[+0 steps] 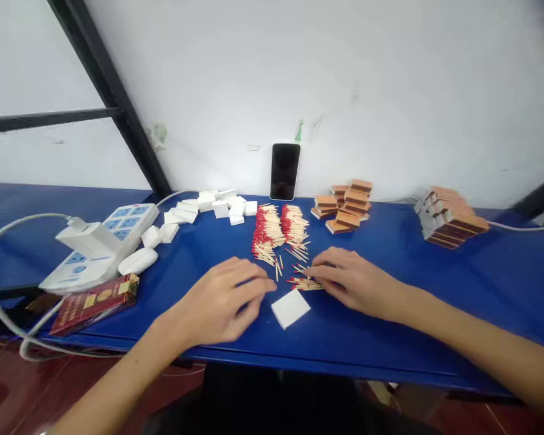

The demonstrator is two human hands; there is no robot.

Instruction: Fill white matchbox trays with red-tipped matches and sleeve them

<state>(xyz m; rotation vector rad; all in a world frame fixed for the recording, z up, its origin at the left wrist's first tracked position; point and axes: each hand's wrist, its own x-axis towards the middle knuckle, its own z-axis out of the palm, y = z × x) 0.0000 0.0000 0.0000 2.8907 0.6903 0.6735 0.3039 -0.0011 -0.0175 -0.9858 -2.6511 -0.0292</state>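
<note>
My left hand (229, 299) is just above the table, left of a small white box (291, 309). Its fingers are loosely bent and apart, with nothing visible between them. My right hand (356, 283) has its fingers drawn together over a small pile of red-tipped matches (304, 283), gripping some at their plain ends; how many is hidden. Behind the hands lie two larger heaps of matches, a left heap (267, 226) and a right heap (294, 226), with several loose ones in front. The white box lies flat near the table's front edge.
On the blue table (403, 338), several white boxes (188, 210) lie at the back left. Brown matchboxes (351, 202) and a neat matchbox stack (453, 219) are at right. A phone (285, 172) leans on the wall. A power strip (131, 223), cable and red packet (97, 302) occupy the left.
</note>
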